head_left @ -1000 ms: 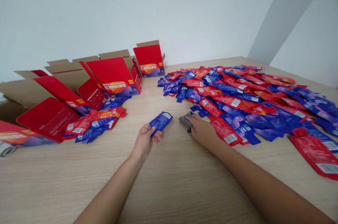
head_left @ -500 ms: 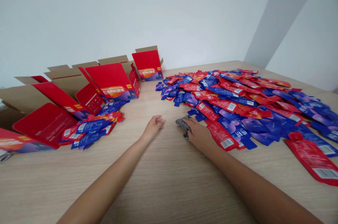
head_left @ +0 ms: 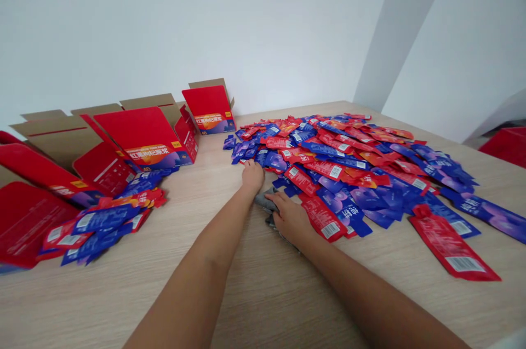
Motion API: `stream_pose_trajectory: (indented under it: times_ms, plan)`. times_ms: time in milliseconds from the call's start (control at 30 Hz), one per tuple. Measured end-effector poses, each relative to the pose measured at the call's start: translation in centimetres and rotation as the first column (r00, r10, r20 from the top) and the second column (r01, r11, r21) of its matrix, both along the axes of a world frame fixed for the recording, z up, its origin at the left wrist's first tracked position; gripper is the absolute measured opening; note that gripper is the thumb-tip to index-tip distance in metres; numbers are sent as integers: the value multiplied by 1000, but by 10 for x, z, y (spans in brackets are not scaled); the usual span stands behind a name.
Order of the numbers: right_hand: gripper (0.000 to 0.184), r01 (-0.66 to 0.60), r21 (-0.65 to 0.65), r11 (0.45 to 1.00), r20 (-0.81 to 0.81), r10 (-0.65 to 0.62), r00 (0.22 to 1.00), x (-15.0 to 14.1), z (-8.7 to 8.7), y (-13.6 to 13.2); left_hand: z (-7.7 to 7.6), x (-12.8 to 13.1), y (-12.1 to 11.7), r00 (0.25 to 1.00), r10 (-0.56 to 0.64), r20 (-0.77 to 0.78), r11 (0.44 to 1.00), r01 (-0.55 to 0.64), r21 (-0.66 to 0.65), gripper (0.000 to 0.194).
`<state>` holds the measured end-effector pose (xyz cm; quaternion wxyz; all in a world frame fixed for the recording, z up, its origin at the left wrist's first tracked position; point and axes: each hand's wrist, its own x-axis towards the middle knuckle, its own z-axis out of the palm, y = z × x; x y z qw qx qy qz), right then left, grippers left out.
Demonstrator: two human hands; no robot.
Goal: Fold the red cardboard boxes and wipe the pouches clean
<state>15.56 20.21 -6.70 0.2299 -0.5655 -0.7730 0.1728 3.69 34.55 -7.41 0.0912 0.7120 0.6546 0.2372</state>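
A big heap of red and blue sachets covers the right half of the wooden table. My left hand reaches to the heap's near left edge, fingers curled down onto a sachet there; I cannot see whether it grips one. My right hand lies palm down on a grey cloth, fingers closed over it, beside a red sachet. A smaller pile of sachets lies at the left, in front of the boxes.
Several open red cardboard boxes with raised flaps stand along the left and back. One smaller box stands by the wall. A single red sachet lies apart at the right. Bare wood shows in the front.
The blue sachet my left hand held a second ago is gone from it; the hand has since stretched forward to the big heap. My right hand stayed on the grey cloth. The view has turned right.
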Motion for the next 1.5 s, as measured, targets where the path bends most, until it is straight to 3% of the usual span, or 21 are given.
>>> stream_pose_trajectory:
  times_ms: [200,367,433,500,567,667,833,933,1000,1067,1200,1267,1367,1433,1500]
  plan:
    - [49,2,27,1000,-118,1,993,2,-10,5,8,-34,-33,996,-16,93,996,24,-88,21]
    - [49,50,163,985,-356,11,934,5,-10,5,9,-66,-114,939,0,344,951,106,-290,30]
    - [52,-6,204,979,-321,73,944,-2,-4,-6,8,-75,-151,705,132,697,866,260,-427,21]
    - [56,-164,188,968,-181,198,963,-16,4,-24,8,-80,-180,538,257,803,801,346,-489,18]
    - [58,-318,116,941,-14,322,947,-34,9,-42,8,-82,-198,512,307,802,782,344,-519,23]
    - [58,-348,-4,937,158,345,925,-50,10,-52,9,-82,-203,558,321,765,774,311,-551,28]
    - [54,-88,-49,995,281,98,955,-26,6,-19,10,-83,-197,513,358,780,742,352,-571,21]
    - [52,22,-25,999,247,-16,969,-6,5,-4,10,-86,-197,499,363,787,746,350,-566,23]
    - [54,-12,20,1000,152,9,988,-6,6,-10,9,-87,-197,499,378,780,732,354,-581,22]
    - [57,-126,55,991,91,121,989,-17,7,-23,8,-88,-196,498,384,777,723,361,-589,19]
    - [58,-340,-27,940,180,339,923,-39,9,-41,5,-88,-196,487,385,784,743,341,-577,21]
    - [57,-265,-55,963,228,271,935,-37,8,-34,6,-89,-195,455,386,803,756,342,-558,22]
    - [54,-52,-46,998,241,62,969,-16,5,-10,9,-92,-195,421,345,839,778,371,-507,26]
    - [52,32,-28,999,148,-27,989,2,0,4,13,-94,-194,470,278,838,797,374,-475,27]
    - [50,56,10,998,-23,-55,998,14,-6,12,18,-98,-193,570,167,805,854,324,-407,20]
